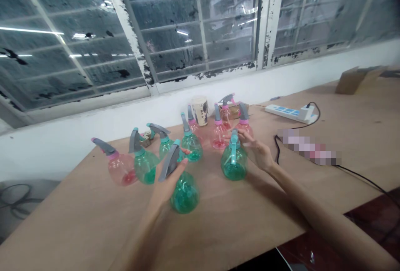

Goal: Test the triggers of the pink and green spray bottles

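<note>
My left hand (170, 179) is wrapped round the neck of a green spray bottle (185, 196) with a grey trigger head, which leans to one side. To the right, my right hand (258, 148) has its fingers at the neck of another green spray bottle (234, 165); part of the grip is hidden behind the head. That bottle stands upright, its teal trigger facing me. Left of my left hand are a pink spray bottle (121, 169) and a green one (145, 165). More green bottles (192, 146) and several pink bottles (219, 135) stand behind.
A paper cup (200, 110) stands against the white wall beneath the windows. On the right lie a white power strip (290, 113) with a plugged-in adapter, a black cable (359, 176) and a blurred-out object (308, 148). A cardboard box (351, 80) sits at the far right of the wooden table (218, 221).
</note>
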Demonstrator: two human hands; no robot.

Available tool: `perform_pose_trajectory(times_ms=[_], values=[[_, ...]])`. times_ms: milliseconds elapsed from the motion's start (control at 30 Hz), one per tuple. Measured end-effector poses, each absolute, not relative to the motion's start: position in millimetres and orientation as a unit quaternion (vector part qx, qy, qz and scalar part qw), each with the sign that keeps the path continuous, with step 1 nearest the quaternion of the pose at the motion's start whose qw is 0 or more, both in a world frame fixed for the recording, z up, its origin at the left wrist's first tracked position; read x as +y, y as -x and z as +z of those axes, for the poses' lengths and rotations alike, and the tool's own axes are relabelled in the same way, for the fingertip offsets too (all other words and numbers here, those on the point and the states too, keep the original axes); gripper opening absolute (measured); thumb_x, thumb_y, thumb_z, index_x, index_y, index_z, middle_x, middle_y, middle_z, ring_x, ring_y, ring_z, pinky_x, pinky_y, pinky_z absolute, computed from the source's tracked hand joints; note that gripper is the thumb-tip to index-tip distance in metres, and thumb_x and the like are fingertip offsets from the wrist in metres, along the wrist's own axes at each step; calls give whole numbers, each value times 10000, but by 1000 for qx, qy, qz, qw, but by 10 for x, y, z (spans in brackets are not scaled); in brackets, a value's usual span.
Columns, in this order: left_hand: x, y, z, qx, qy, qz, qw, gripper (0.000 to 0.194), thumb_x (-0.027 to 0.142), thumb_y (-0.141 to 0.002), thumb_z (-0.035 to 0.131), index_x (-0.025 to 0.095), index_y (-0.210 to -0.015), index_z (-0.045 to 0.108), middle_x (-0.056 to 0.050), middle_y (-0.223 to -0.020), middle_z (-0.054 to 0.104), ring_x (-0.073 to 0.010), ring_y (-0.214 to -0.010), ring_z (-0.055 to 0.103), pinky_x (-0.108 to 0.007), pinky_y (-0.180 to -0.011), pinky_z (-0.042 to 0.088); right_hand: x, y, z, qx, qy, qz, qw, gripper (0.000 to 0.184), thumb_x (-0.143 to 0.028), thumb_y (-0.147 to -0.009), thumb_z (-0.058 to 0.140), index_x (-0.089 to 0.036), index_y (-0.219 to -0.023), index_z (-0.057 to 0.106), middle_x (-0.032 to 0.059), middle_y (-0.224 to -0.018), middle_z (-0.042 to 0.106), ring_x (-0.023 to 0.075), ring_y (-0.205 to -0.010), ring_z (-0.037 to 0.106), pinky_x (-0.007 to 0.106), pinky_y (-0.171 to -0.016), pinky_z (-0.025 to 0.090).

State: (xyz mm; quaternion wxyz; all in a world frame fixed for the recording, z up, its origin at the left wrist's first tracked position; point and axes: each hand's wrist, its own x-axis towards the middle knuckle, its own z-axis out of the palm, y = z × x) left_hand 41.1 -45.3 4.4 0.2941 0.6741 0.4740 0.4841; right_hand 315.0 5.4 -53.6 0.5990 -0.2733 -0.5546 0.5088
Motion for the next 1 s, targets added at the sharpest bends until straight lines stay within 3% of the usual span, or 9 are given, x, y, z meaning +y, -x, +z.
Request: perform_pose_trajectory(times_ms=[167,267,433,633,833,1000], values=[[-448,-397,72,465,-677,480,308,242,440,-775,606,216,-853,652,-30,-857,682,-212,-781,625,-314,-739,483,176,-3112,-595,-522,347,491,605,586,-696,-788,329,-227,-1022,592,80,-1022,663,261,-1007,605,376,-844,475],[-440,-383,70,463,-682,477,305,272,471,-770,593,202,-749,630,-35,-780,655,-219,-798,619,-320,-767,477,303,-3080,-746,-489,414,478,601,632,-761,-771,330,-225,-910,634,74,-858,694,271,-875,637,380,-780,492],[-430,-369,55,468,-672,478,316,297,485,-754,609,202,-667,586,-13,-656,584,-197,-713,589,-315,-740,480,427,-3071,-1008,-454,439,495,597,418,-626,-744,540,-230,-791,667,42,-752,707,256,-773,648,354,-722,498],[-464,-387,80,438,-690,469,335,226,407,-803,602,225,-934,633,-28,-934,668,-196,-822,605,-323,-819,469,423,-3104,-1074,-476,432,511,571,226,-408,-604,674,-188,-640,645,24,-642,673,182,-615,603,301,-636,474],[-493,-394,110,469,-696,446,311,260,411,-802,613,252,-1004,650,1,-867,685,-161,-618,572,-293,-684,477,436,-3129,-1101,-495,435,515,548,215,-383,-629,643,-170,-650,656,30,-633,665,171,-601,593,302,-635,467],[-494,-387,116,473,-700,440,304,304,420,-810,603,255,-1063,638,10,-819,678,-155,-585,562,-288,-663,468,440,-3123,-1130,-513,451,493,539,261,-429,-663,611,-171,-665,652,31,-682,683,190,-679,620,316,-699,483]])
